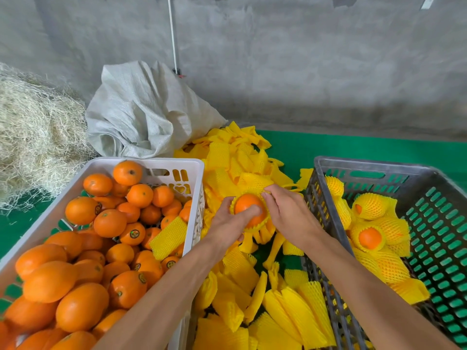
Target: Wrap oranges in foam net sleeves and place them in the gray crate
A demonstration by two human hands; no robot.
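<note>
Between the two crates I hold an orange [246, 203] half sunk in a yellow foam net sleeve [257, 224]. My left hand [228, 224] grips the orange from the near side, thumb across its face. My right hand [288, 213] pinches the sleeve's rim on the right and far side. The gray crate [364, 165] on the right holds several sleeved oranges [371, 238] along its left side. The white crate [151, 164] on the left is full of bare oranges [108, 223], with one loose sleeve [168, 237] lying on them.
A heap of yellow foam sleeves [242, 294] covers the green floor [353, 145] between the crates. A grey woven sack [141, 114] and a pile of straw [32, 137] lie at the back left against a concrete wall.
</note>
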